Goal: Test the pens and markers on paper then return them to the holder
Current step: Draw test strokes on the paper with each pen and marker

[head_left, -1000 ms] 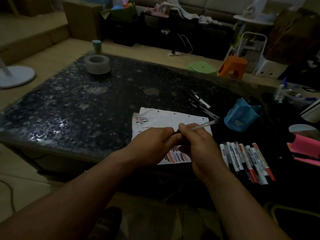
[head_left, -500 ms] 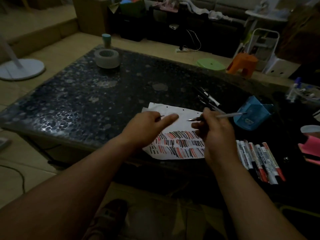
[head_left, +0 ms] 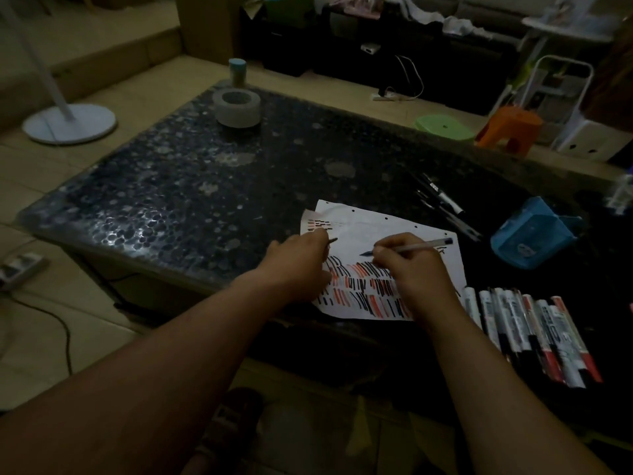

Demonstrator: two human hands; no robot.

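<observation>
Moved: right hand [head_left: 414,269] has swung the pen [head_left: 416,247] down, tip now at the paper [head_left: 376,228].
Right grip: fingers pinch the clear barrel near its tip.
Left hand [head_left: 301,265]: at the paper's left edge, pinching a small dark cap [head_left: 333,240].
Holder [head_left: 527,240]: blue, lying tipped, right of the paper.
Markers [head_left: 534,334]: row at near right, just beside the paper.

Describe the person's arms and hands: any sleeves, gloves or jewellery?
The left forearm and right forearm are bare to the frame edge, no sleeves showing. Left hand and right hand are ungloved; no watch, band or ring shows, though the light is dim.
</observation>
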